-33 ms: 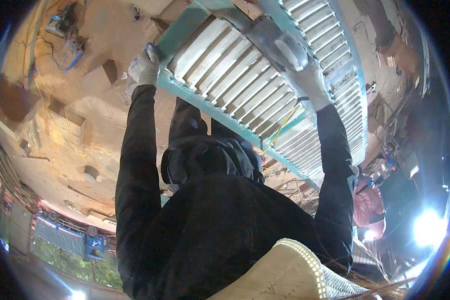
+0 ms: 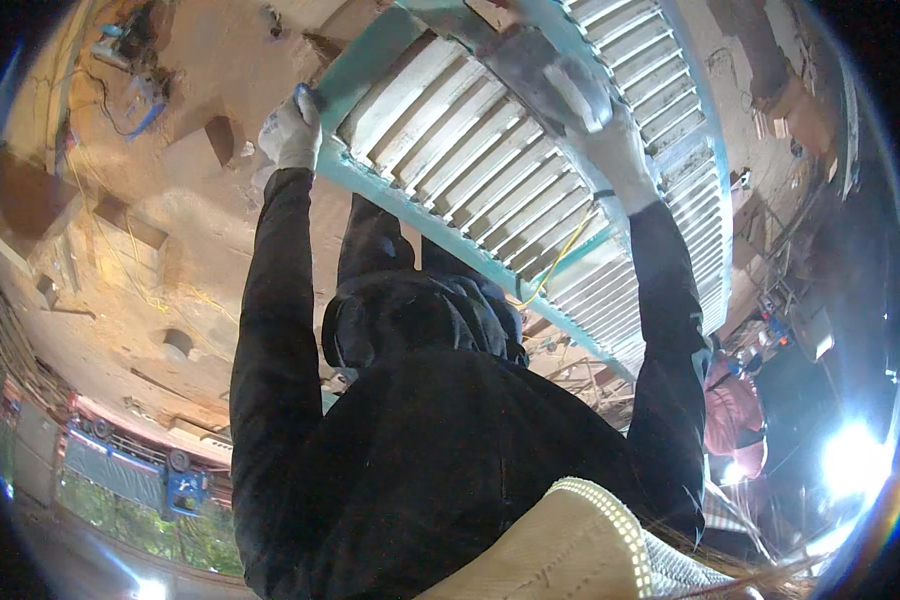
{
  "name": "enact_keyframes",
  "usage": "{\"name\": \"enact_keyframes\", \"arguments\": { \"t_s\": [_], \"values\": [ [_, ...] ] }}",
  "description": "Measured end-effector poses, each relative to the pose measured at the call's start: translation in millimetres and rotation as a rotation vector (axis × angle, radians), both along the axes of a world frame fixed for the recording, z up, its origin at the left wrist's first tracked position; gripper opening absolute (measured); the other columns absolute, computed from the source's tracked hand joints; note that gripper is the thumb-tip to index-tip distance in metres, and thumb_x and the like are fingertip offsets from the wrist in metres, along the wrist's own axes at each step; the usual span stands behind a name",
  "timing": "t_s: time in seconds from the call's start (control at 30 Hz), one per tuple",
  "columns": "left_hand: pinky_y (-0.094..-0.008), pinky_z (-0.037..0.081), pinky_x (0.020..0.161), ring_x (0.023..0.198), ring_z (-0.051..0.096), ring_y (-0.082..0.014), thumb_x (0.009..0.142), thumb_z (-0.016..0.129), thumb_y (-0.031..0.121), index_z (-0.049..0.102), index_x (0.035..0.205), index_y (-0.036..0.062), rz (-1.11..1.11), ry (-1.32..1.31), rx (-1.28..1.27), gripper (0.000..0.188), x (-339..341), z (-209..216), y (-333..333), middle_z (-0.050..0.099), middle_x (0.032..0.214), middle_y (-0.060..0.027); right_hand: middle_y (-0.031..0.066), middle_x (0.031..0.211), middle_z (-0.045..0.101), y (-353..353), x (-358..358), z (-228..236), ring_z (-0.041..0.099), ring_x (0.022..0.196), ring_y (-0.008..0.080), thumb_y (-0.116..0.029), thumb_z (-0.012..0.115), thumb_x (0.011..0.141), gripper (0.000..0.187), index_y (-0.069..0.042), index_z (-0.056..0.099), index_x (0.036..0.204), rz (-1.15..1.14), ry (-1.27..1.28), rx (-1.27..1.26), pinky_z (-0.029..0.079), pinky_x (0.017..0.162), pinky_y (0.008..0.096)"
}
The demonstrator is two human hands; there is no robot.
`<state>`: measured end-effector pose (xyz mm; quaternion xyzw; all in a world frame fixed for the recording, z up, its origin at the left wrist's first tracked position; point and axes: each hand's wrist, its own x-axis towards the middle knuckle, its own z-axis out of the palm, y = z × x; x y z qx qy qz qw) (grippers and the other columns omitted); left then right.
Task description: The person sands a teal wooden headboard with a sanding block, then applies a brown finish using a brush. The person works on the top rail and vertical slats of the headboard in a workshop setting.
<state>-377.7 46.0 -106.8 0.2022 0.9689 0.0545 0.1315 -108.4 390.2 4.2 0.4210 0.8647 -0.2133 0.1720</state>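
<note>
A louvered shutter, with white slats in a worn green frame, stretches before me toward the right. My left hand, in a white glove, grips the frame's near left corner, its fingers closed round the edge. In my right hand, also gloved, is a dark grey handheld power tool, closed in the fingers and resting on or just over the rail between two rows of slats. Its exact kind and underside are hidden. A yellow cord hangs across the slats below my right wrist.
Brown dusty ground lies on the left, with a corded tool, a brown block and yellow cable. A person in red is at the right, near a bright lamp. A blue vehicle stands at lower left.
My right hand and the power tool have shifted slightly up and left along the rail. My left hand keeps its place on the corner.
</note>
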Motion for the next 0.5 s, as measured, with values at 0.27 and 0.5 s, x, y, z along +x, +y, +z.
{"name": "enact_keyframes", "arguments": {
  "t_s": [0.27, 0.5],
  "values": [
    [-0.0491, 0.052, 0.067, 0.075, 0.067, -0.0374, 0.092, 0.042, 0.048, 0.071, 0.083, 0.0094, 0.02, 0.075, 0.09, 0.049, -9, -11, 2, 0.069, 0.081, -0.0166, 0.0269, 0.11, 0.064, -5, -137, 1, 0.063, 0.105, 0.0388, -0.037, 0.078, 0.065, 0.071, 0.003, 0.057, 0.12, 0.12, 0.113, -0.081, 0.052, 0.088, 0.0413],
    [-0.0491, 0.052, 0.069, 0.077, 0.067, -0.0371, 0.093, 0.039, 0.051, 0.072, 0.085, 0.0121, 0.045, 0.038, 0.013, 0.051, -9, -15, -6, 0.07, 0.083, -0.0156, 0.0265, 0.109, 0.065, 4, -86, -11, 0.064, 0.104, 0.0359, -0.032, 0.078, 0.067, 0.066, 0.001, 0.057, 0.121, 0.092, 0.116, 0.03, 0.054, 0.085, 0.0415]
  ]
}}
